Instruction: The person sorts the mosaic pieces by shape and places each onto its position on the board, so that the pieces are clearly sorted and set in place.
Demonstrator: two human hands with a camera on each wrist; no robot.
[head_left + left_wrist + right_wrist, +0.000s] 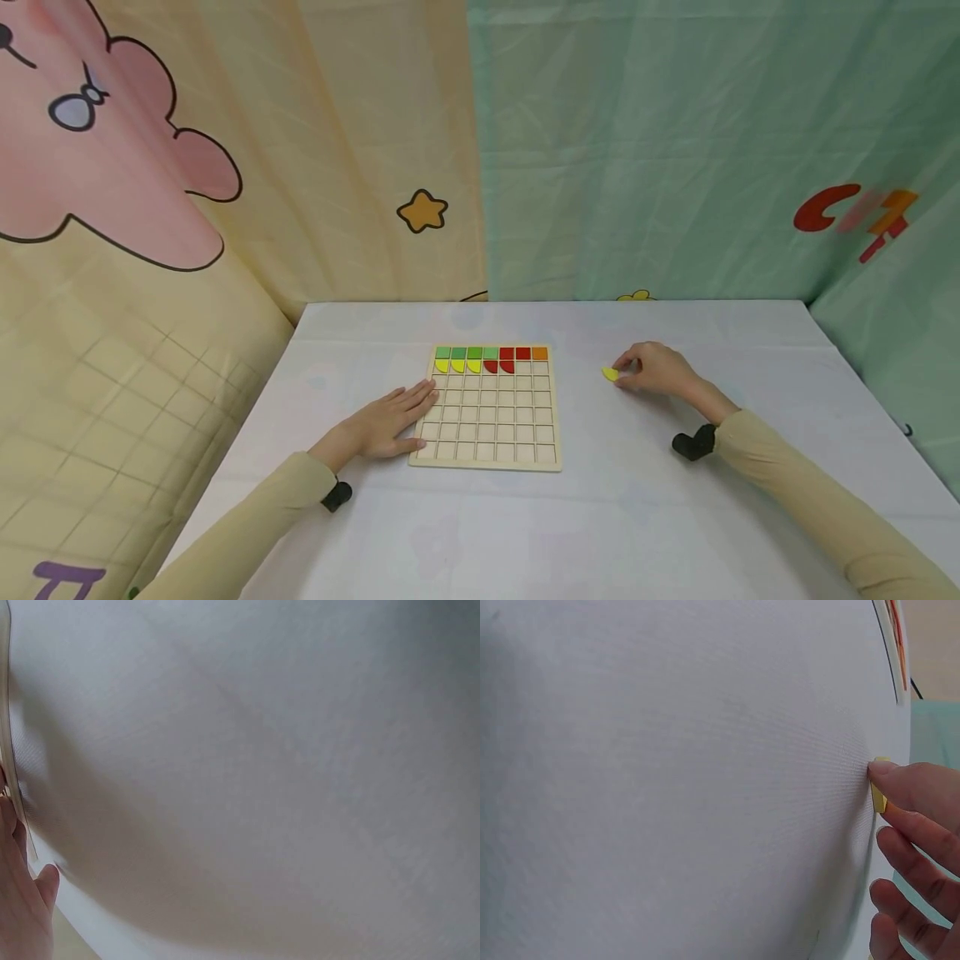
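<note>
A square wooden grid board [487,417] lies on the table. Green, red and orange squares fill its top row; three yellow quarter-circle pieces [457,366] and two red ones [498,367] sit in the second row. My left hand [386,423] rests with straight fingers on the board's left edge. To the right of the board, my right hand [654,369] pinches a yellow quarter-circle piece [610,374] between thumb and finger. In the right wrist view that yellow piece [878,796] shows edge-on, its other fingers loosely bent. The left wrist view catches only part of the left hand [26,900].
A white cloth covers the table [480,533]. Patterned curtains, yellow [360,150] and green [637,150], hang behind and at the sides. Each wrist carries a black camera mount, such as the right one [693,442].
</note>
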